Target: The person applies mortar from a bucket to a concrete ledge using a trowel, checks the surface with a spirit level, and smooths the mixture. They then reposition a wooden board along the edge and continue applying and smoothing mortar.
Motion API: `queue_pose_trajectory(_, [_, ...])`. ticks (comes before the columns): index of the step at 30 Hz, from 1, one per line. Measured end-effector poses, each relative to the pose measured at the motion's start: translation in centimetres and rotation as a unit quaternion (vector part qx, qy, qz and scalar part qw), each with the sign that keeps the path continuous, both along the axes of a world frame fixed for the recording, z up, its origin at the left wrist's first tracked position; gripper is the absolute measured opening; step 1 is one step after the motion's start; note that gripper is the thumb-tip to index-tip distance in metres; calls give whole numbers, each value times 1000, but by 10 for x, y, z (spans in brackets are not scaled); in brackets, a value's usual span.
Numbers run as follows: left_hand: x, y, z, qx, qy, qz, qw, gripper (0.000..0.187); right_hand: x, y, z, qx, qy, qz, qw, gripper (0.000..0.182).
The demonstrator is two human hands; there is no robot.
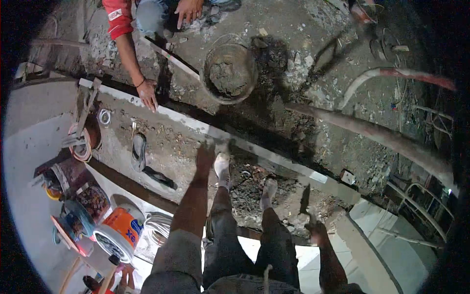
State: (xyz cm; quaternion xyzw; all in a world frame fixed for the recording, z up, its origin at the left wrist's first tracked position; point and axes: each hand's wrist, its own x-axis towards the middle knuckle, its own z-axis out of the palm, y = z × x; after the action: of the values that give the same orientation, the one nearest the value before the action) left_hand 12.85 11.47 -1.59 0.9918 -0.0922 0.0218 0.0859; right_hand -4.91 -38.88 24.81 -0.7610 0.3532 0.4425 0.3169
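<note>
A long pale straight bar (188,121) runs diagonally across the dirt in front of me. My left hand (205,151) is at its near edge around the middle, its fingers in shadow and closed against the bar. Low on the right, my right hand (317,231) is wrapped around the handle of a trowel (305,200), whose dark blade points away from me. Farther left, a co-worker's hand (147,94) rests on the same bar. Beneath the bar's far side lies a dark shadowed strip.
A round bucket of mortar (227,73) stands beyond the bar. A thick pole (377,130) slants along the right. At left are a sandal (139,149), an orange and white bucket (120,232) and coiled hose (159,228). Rubble (245,183) lies around my feet.
</note>
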Motion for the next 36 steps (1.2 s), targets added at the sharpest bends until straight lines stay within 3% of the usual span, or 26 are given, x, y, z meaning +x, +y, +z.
queue_pose_trajectory(1, [24,16,-21,-15,27,15,999,33,-28,-12,-12,0,-10,6,1000,28])
queue_pose_trajectory(2, [56,28,-25,-79,75,81,991,33,-55,-19,-16,48,-26,-167,984,25])
queue_pose_trajectory(3, [90,39,-29,-143,110,146,973,34,-59,-10,-15,38,79,-277,957,24])
queue_pose_trajectory(5, [152,59,-37,-221,148,236,935,35,-25,53,26,41,117,-330,936,24])
queue_pose_trajectory(6, [176,69,-42,-241,156,260,922,36,-57,44,14,73,119,-466,874,24])
queue_pose_trajectory(8, [221,84,-54,-286,176,295,894,37,-74,63,5,42,147,-394,907,26])
queue_pose_trajectory(10, [256,89,-69,-349,206,317,858,39,-69,88,12,48,133,-140,980,29])
queue_pose_trajectory(11, [271,91,-76,-385,224,325,834,39,-63,103,15,39,143,-151,977,33])
queue_pose_trajectory(13, [294,91,-89,-445,252,342,788,41,-44,134,26,-13,150,-353,924,42])
queue_pose_trajectory(17, [316,80,-96,-532,278,358,715,44,-55,140,22,14,202,-431,879,25])
queue_pose_trajectory(20, [315,64,-94,-585,286,356,670,46,-38,151,36,13,194,-373,907,34])
queue_pose_trajectory(21, [313,53,-93,-600,280,356,659,47,-34,156,39,11,140,-232,963,38])
queue_pose_trajectory(23, [305,26,-88,-627,272,358,637,48,-60,153,45,-87,136,41,986,47])
queue_pose_trajectory(24, [301,11,-86,-639,264,359,627,49,-37,161,59,-97,133,35,986,47])
queue_pose_trajectory(26, [293,-17,-76,-659,247,366,609,51,7,174,84,-54,258,-261,929,49])
queue_pose_trajectory(27, [291,-30,-70,-666,237,372,601,52,-1,173,90,-64,239,-201,948,46])
queue_pose_trajectory(28, [290,-41,-62,-673,234,376,592,52,-18,167,96,-71,229,-206,949,46])
queue_pose_trajectory(30, [289,-53,-43,-683,227,383,579,54,-74,147,93,-45,136,-14,990,44])
queue_pose_trajectory(32, [280,-53,-17,-691,222,383,571,56,-135,126,85,-76,37,193,978,43])
queue_pose_trajectory(33, [272,-51,-1,-698,220,380,566,56,-91,133,108,-94,73,97,988,45])
queue_pose_trajectory(36, [230,-45,51,-715,218,370,552,59,-100,118,126,-96,74,-75,990,50])
